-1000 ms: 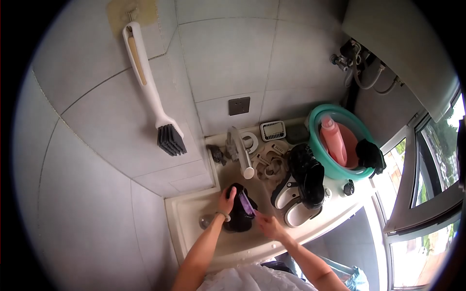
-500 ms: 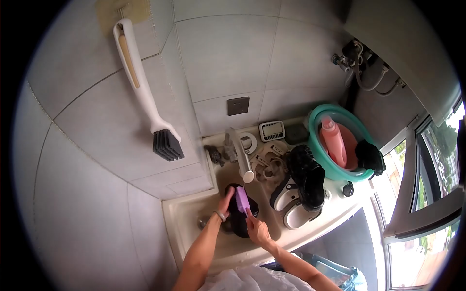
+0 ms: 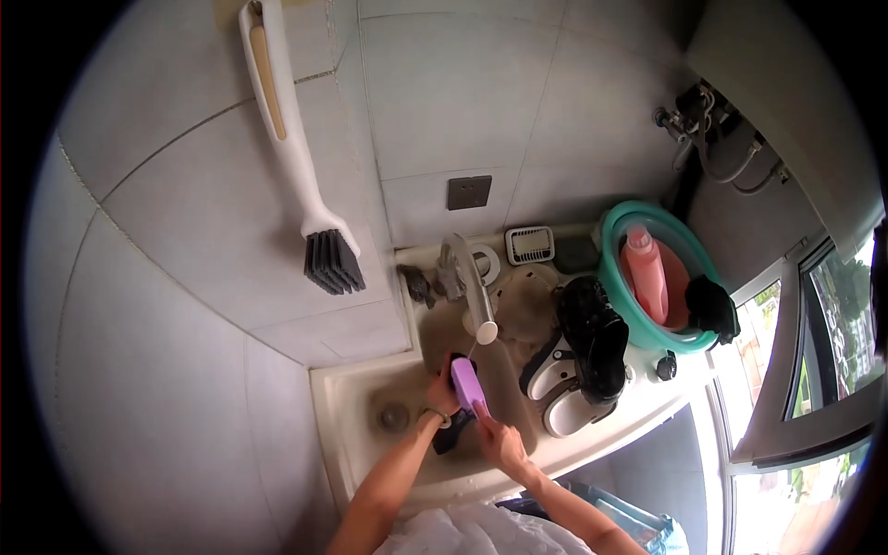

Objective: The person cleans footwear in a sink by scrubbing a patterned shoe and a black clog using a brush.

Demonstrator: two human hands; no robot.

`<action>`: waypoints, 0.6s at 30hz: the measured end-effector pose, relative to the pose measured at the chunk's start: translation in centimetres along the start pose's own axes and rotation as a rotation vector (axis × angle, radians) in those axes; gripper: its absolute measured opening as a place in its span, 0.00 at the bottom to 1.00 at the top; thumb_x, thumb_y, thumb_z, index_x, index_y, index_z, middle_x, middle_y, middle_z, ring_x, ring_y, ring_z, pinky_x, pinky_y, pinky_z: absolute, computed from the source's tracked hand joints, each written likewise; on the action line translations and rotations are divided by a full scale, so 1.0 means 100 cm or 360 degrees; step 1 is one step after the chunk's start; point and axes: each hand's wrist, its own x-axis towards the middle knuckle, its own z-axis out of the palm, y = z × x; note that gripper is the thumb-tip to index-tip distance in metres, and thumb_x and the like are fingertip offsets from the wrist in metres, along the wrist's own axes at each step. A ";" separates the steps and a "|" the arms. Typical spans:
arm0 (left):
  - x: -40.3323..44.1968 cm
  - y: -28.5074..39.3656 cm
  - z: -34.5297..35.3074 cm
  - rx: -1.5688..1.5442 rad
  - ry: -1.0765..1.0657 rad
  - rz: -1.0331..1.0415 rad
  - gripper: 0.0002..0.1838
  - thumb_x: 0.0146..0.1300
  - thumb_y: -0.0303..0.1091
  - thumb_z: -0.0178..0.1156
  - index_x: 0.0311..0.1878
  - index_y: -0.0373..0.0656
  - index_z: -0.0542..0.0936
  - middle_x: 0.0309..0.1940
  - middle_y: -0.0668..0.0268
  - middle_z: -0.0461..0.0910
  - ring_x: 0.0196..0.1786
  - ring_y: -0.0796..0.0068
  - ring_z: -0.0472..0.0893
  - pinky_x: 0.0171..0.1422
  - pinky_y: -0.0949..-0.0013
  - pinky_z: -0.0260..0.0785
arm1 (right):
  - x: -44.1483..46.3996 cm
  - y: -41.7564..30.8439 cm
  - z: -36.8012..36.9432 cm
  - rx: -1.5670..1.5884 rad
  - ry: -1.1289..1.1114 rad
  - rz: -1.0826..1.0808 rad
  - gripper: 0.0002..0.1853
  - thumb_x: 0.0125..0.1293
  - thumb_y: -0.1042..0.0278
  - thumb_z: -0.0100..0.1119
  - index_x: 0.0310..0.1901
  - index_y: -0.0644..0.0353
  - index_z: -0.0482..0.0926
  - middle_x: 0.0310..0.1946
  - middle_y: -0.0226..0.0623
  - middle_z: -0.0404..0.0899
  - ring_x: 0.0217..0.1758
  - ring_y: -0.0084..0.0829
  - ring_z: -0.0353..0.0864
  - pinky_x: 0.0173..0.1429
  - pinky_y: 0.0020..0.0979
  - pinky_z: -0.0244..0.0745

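Observation:
Under the faucet (image 3: 475, 291), over the sink basin (image 3: 348, 407), my left hand (image 3: 443, 392) is closed on a black shoe (image 3: 450, 435), partly hidden by my hands. My right hand (image 3: 502, 446) grips the handle of a purple scrub brush (image 3: 469, 383). The brush head lies against the shoe, its bristles out of sight. A thin stream of water falls from the spout near the brush.
On the ledge to the right sit a black clog (image 3: 590, 338), white-and-black sandals (image 3: 566, 412) and a soap dish (image 3: 530, 245). A teal basin (image 3: 615, 296) holds a pink bottle (image 3: 647, 277). A large white brush (image 3: 294, 139) hangs on the wall.
The shoe has turned and less of it shows between my hands. The brush has shifted slightly. The sink drain is now uncovered, and the whole view has moved a little.

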 end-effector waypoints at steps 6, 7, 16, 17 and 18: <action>-0.010 0.021 0.004 0.0090 0.0225 0.0068 0.55 0.46 0.49 0.72 0.76 0.56 0.52 0.50 0.36 0.72 0.50 0.40 0.77 0.56 0.51 0.71 | 0.026 0.000 0.011 -0.0214 0.0276 -0.0078 0.24 0.68 0.72 0.51 0.66 0.48 0.71 0.25 0.57 0.77 0.29 0.58 0.79 0.31 0.49 0.73; -0.006 0.014 0.002 -0.0088 0.0294 0.0084 0.53 0.48 0.46 0.71 0.76 0.59 0.52 0.51 0.38 0.72 0.51 0.40 0.77 0.57 0.51 0.71 | 0.015 -0.004 0.012 -0.0218 0.0261 -0.0127 0.24 0.68 0.71 0.51 0.65 0.49 0.71 0.25 0.57 0.77 0.29 0.59 0.79 0.32 0.49 0.73; -0.018 0.023 0.004 -0.0468 0.0121 0.0370 0.60 0.39 0.38 0.76 0.75 0.46 0.51 0.55 0.42 0.71 0.56 0.41 0.72 0.62 0.53 0.67 | 0.040 -0.013 0.002 0.0059 0.0125 0.0137 0.21 0.68 0.69 0.51 0.64 0.52 0.72 0.24 0.59 0.76 0.31 0.60 0.77 0.30 0.51 0.72; -0.015 0.020 0.000 -0.0326 0.0160 0.0446 0.62 0.38 0.37 0.77 0.76 0.45 0.49 0.56 0.43 0.71 0.56 0.42 0.72 0.64 0.53 0.67 | 0.031 -0.021 0.000 0.0093 0.0167 0.0139 0.20 0.68 0.69 0.53 0.61 0.53 0.75 0.25 0.60 0.75 0.32 0.60 0.77 0.31 0.49 0.72; -0.020 0.031 -0.011 -0.0378 0.0138 0.0332 0.63 0.36 0.38 0.78 0.76 0.46 0.50 0.58 0.46 0.69 0.58 0.45 0.71 0.65 0.53 0.67 | 0.017 -0.021 0.000 0.0105 0.0199 0.0073 0.20 0.67 0.71 0.52 0.61 0.53 0.75 0.23 0.59 0.75 0.25 0.53 0.80 0.30 0.45 0.71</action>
